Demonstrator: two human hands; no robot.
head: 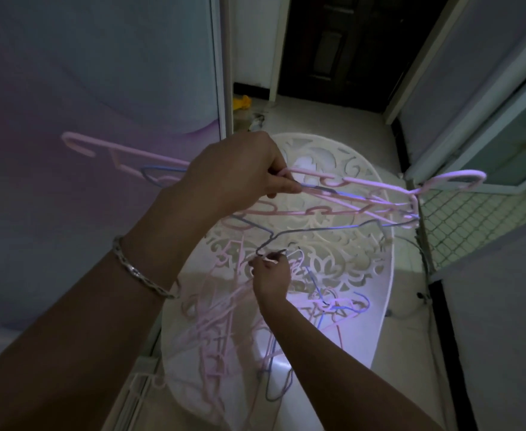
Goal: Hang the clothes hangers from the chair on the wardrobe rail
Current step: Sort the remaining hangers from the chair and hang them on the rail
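Pink and blue clothes hangers (364, 182) fan out as a bundle from the left hand (240, 169), whose fingers and thumb are curled tight around them near their middle, so that the pink arms spread well to either side and one hooked end reaches over the wardrobe door (100, 88) on the left. A silver bracelet (140, 269) sits on that wrist. Below it, the right hand (271, 275) is lower and farther forward, its fingertips pinched together on thin hooks at the top of the pile of hangers (215, 321); a grey-blue wire hanger (286, 234) runs up from that pinch toward the bundle, though which hand bears its weight cannot be told. The pile itself, mostly pink with a few blue ones, lies tangled on the seat of a white chair (383, 300) with an openwork scrolled back, standing just beside the wardrobe door. Beyond the chair, a yellow object (243, 102) lies on the pale floor near a dark door (349, 42), and a mesh panel (473, 219) stands to the right. No wardrobe rail is in view.
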